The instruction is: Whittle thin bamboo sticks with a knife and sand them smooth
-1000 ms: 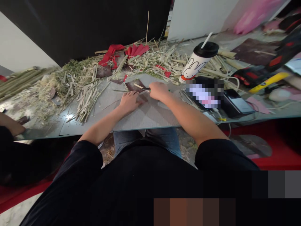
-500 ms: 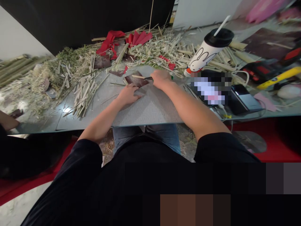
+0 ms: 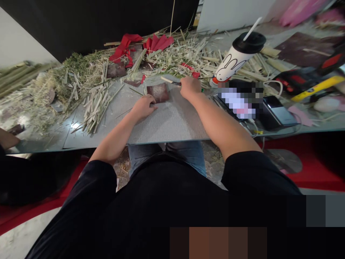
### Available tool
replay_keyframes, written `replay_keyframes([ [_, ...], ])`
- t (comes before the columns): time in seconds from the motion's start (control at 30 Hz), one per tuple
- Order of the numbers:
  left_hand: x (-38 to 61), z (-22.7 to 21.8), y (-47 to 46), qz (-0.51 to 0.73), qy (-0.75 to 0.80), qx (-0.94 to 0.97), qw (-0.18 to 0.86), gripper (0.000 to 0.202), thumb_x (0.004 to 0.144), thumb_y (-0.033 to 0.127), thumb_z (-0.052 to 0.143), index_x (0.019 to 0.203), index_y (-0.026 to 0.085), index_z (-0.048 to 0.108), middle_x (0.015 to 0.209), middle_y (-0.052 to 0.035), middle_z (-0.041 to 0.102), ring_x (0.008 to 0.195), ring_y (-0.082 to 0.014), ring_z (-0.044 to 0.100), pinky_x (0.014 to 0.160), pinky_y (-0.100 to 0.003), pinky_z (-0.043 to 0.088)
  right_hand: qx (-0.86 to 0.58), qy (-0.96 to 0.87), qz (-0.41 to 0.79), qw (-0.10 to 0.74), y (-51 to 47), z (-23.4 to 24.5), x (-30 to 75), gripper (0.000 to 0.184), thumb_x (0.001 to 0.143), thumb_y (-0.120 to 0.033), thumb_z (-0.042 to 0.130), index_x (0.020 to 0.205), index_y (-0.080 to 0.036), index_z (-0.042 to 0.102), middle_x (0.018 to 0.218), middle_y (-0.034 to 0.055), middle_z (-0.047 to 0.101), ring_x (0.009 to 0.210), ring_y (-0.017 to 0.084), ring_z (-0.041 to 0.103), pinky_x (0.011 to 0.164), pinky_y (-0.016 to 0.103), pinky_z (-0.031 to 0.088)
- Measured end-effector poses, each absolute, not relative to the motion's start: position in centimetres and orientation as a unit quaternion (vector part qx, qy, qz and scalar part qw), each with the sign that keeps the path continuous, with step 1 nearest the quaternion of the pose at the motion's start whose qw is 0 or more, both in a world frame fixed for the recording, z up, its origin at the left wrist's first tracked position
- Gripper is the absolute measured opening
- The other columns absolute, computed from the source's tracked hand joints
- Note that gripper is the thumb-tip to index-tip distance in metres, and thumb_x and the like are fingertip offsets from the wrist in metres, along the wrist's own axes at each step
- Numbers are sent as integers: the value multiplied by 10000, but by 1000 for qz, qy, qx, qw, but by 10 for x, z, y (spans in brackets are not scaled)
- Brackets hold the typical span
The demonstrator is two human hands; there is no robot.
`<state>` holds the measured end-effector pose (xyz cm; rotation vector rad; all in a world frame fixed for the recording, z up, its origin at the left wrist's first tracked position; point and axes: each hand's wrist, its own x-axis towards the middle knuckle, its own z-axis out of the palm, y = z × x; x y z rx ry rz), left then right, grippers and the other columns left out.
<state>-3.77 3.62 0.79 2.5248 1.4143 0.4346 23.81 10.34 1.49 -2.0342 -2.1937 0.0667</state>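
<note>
My left hand [image 3: 145, 106] rests low on the grey work surface [image 3: 172, 124], fingers curled in. A thin green bamboo strip [image 3: 136, 91] runs from the far left into its fingers. Just beyond the fingertips lies a brown square board [image 3: 159, 92], dusty on top. Right of the board, my right hand [image 3: 191, 87] is closed around a slim knife [image 3: 176, 83]; its dark front part points left, and a bit of green shows behind the hand. A pale strip [image 3: 167, 80] extends from the knife's tip; whether it is attached is unclear.
Split bamboo strips [image 3: 95, 109] lie in a pile on the left. Shavings and red cloth [image 3: 126, 46] cover the back. To the right stand a rabbit cup [image 3: 234, 59], a phone [image 3: 280, 109] and a power tool [image 3: 291, 84]. Another person's arm [image 3: 8, 138] shows far left.
My right hand has moved right with the knife and pale strip, off the brown board. My left hand has curled its fingers more, and the green strip now tilts more steeply.
</note>
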Motion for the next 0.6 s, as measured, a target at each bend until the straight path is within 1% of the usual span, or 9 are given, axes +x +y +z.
replay_keyframes([
  [0.07,-43,8,38,162,498,847,94,340,957,233,807,1288,157,832,1434,-183,772,1372,-365,722,1237,-503,575,-679,-728,35,88,104,14,242,298,1188,-154,655,1452,-106,783,1486,270,711,1376,474,684,1101,538,567],
  [0.17,-54,10,42,161,526,831,74,628,893,260,909,1493,170,748,1563,-204,696,1457,-422,662,1269,-566,538,-692,-711,55,112,106,13,245,299,1222,-240,630,1452,-133,788,1468,250,715,1385,473,672,1092,530,560],
  [0.2,-57,11,43,153,532,829,77,660,886,274,923,1512,176,738,1559,-205,698,1453,-427,663,1268,-571,536,-696,-706,59,117,106,13,246,312,1234,-274,613,1454,-141,790,1451,246,722,1376,474,673,1083,530,561],
  [0.27,-61,11,47,140,537,827,93,597,897,289,918,1464,183,766,1492,-198,736,1407,-411,693,1248,-547,549,-704,-697,62,120,105,13,246,351,1247,-339,586,1459,-154,796,1421,242,735,1356,474,678,1066,532,563],
  [0.33,-61,9,51,149,547,817,107,475,932,296,881,1388,194,798,1394,-183,784,1335,-386,730,1198,-520,574,-707,-694,62,116,103,13,245,364,1244,-358,582,1455,-164,805,1409,241,743,1335,468,687,1053,529,567],
  [0.4,-56,7,54,175,572,793,112,386,974,312,840,1343,201,805,1318,-167,815,1245,-369,761,1127,-517,593,-708,-696,59,101,99,14,242,336,1224,-323,616,1446,-165,813,1420,239,745,1325,458,694,1053,520,570],
  [0.47,-50,5,56,200,603,765,107,354,995,307,823,1328,189,796,1240,-158,836,1178,-367,776,1074,-527,594,-704,-704,54,85,96,16,239,311,1195,-257,659,1446,-149,808,1441,237,742,1338,449,693,1074,520,571],
  [0.53,-45,2,57,216,621,746,108,362,980,258,837,1329,182,779,1158,-140,844,1147,-362,779,1034,-516,590,-702,-706,57,69,93,18,235,297,1172,-197,687,1437,-122,797,1439,249,739,1345,452,693,1090,537,571],
  [0.6,-41,0,59,232,626,734,125,376,938,178,855,1303,191,766,1064,-105,836,1098,-335,778,982,-478,587,-704,-704,68,58,92,19,231,278,1173,-181,695,1424,-105,788,1417,270,739,1332,456,698,1083,551,573],
])
